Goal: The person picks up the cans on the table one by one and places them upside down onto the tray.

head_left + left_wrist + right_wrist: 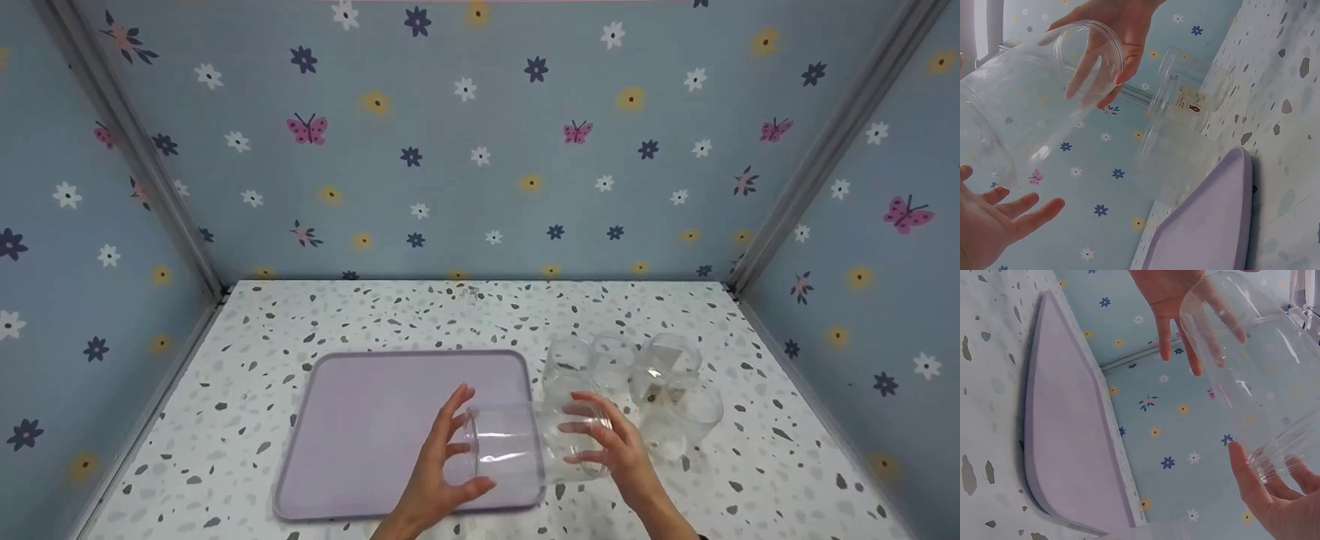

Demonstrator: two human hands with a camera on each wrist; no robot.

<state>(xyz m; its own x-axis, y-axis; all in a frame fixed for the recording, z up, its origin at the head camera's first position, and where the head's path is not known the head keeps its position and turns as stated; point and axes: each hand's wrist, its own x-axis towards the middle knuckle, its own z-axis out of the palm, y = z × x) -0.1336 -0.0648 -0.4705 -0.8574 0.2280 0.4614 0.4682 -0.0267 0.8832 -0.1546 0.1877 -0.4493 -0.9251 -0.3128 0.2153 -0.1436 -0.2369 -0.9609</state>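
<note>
A large clear jar [510,442] lies sideways in the air between the two hands, over the right edge of the lilac tray [360,427]. Its wall is see-through, with a ringed rim. The right hand [622,446] holds one end, its fingers bent around the rim [1092,34] in the left wrist view. At the other end the left hand [439,469] has its fingers spread and fairly straight, thumb apart, close about the jar's edge. In the right wrist view the left hand's fingers [1165,337] show partly through the clear wall.
Several more clear jars [667,360] stand grouped on the speckled table [465,315] to the right of the tray; one bears a small label [1189,101]. Blue flowered walls [480,135] enclose the table at the back and both sides.
</note>
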